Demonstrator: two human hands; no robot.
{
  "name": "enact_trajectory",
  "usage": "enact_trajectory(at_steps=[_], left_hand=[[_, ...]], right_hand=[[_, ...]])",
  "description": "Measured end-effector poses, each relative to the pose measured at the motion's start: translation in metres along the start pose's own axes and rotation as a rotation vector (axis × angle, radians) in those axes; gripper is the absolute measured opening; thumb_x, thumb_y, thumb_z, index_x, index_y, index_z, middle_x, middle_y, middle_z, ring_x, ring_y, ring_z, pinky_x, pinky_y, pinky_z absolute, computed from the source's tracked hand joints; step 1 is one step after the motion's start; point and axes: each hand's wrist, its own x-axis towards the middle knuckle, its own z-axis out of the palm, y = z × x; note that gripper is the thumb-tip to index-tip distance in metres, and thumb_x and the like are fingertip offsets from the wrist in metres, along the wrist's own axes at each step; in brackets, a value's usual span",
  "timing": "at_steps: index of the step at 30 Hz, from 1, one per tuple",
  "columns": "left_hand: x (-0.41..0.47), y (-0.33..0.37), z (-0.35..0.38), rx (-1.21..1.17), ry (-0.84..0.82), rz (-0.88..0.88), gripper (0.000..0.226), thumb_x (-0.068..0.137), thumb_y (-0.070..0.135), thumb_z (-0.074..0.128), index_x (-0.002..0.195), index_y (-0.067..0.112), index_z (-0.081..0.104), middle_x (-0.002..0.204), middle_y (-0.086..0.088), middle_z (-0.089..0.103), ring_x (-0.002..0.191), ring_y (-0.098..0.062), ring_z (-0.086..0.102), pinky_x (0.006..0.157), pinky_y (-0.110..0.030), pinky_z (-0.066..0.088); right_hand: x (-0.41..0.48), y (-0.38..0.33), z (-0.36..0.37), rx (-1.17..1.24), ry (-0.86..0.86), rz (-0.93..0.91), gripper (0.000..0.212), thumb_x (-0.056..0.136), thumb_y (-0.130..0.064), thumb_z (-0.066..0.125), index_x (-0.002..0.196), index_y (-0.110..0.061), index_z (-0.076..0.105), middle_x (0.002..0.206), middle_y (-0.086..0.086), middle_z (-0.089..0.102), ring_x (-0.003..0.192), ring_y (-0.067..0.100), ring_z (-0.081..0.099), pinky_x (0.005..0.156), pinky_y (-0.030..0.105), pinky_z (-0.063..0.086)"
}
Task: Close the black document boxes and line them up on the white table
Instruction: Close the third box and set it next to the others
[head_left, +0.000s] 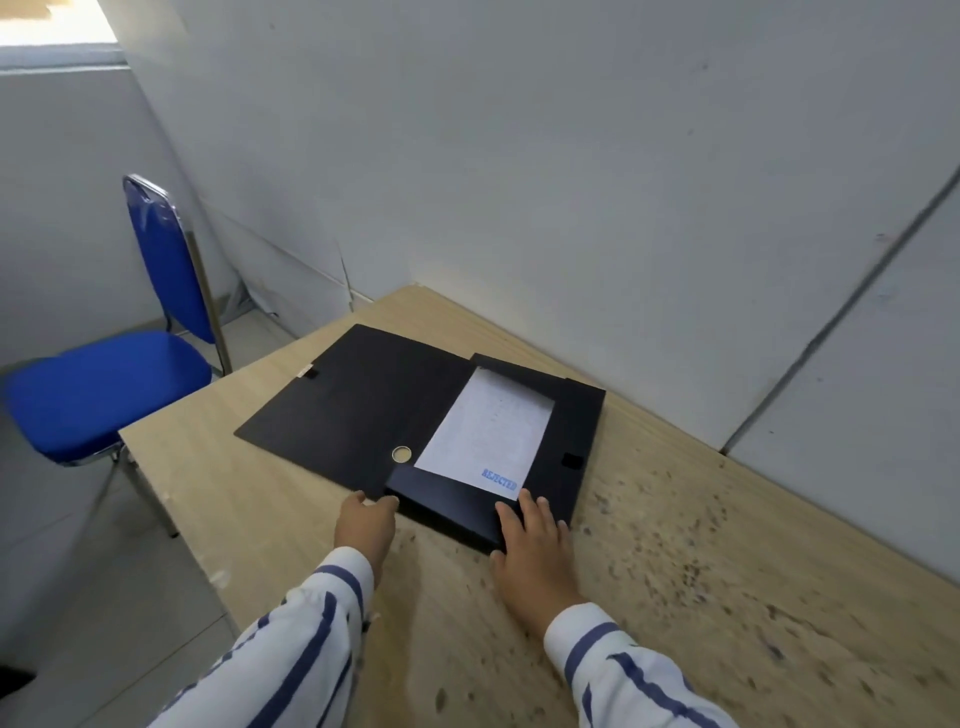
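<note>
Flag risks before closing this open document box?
1. The paper stamped REJECTED lies loose in the black document box; swinging the lid over could crease or shift it.
2. The right hand rests flat on the front flap, so the lid may land on its fingers.

A sparse office room: a light wood-grain table (291, 447) set against bare white panel walls (519, 156), a blue padded chair (114, 384) with chrome frame alongside, and an open black document box (415, 415) holding a paper (483, 431) stamped "REJECTED"
</note>
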Motion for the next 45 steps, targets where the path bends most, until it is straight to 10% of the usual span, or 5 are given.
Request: enact_trajectory(at_steps=[12, 18, 28, 34, 45], left_hand=[[0.077, 0.036, -0.014, -0.309, 0.049, -0.174, 0.017, 0.083, 0.015, 0.054, 0.095, 0.006, 0.045, 0.067, -0.004, 0.041, 0.057, -0.017, 0.039, 0.078, -0.038, 0.038], [0.082, 0.037, -0.017, -0.282, 0.001, -0.036, 0.030, 0.088, 0.019, 0.055, 0.116, 0.012, 0.052, 0.110, -0.012, 0.058, 0.100, -0.036, 0.057, 0.097, -0.050, 0.046], [0.052, 0.022, -0.004, 0.459, -0.237, 0.678, 0.042, 0.087, 0.012, 0.047, 0.124, 0.032, 0.048, 0.092, -0.001, 0.064, 0.067, -0.019, 0.056, 0.057, -0.029, 0.039], [0.052, 0.014, 0.002, 0.915, -0.339, 0.996, 0.058, 0.092, 0.018, 0.043, 0.144, 0.038, 0.027, 0.152, 0.000, 0.035, 0.131, -0.027, 0.040, 0.103, -0.037, 0.040], [0.058, 0.014, 0.010, 1.411, -0.379, 1.108, 0.052, 0.094, 0.034, 0.035, 0.143, 0.043, 0.021, 0.155, -0.002, 0.027, 0.137, -0.030, 0.029, 0.108, -0.042, 0.033]], right_hand=[[0.010, 0.004, 0.022, -0.154, 0.070, 0.044, 0.061, 0.095, -0.049, 0.030, 0.148, -0.028, 0.010, 0.160, 0.003, 0.009, 0.147, 0.026, 0.000, 0.113, 0.043, -0.010], [0.008, 0.000, 0.017, -0.124, 0.078, 0.065, 0.059, 0.095, -0.046, 0.031, 0.148, -0.029, 0.011, 0.160, 0.003, 0.009, 0.147, 0.024, 0.000, 0.114, 0.038, -0.011], [0.004, -0.007, 0.003, 0.166, 0.152, 0.121, 0.057, 0.092, -0.040, 0.047, 0.144, -0.024, 0.032, 0.156, -0.003, 0.025, 0.146, 0.017, 0.012, 0.116, 0.028, -0.006], [-0.002, -0.014, -0.022, 0.929, 0.356, 0.393, 0.023, 0.094, -0.026, 0.054, 0.115, -0.032, 0.060, 0.127, -0.004, 0.060, 0.118, 0.019, 0.053, 0.100, 0.032, 0.043], [0.008, 0.002, -0.049, 1.252, 0.429, 0.579, 0.038, 0.093, -0.035, 0.049, 0.130, -0.028, 0.051, 0.132, 0.002, 0.058, 0.118, 0.021, 0.055, 0.105, 0.047, 0.044]])
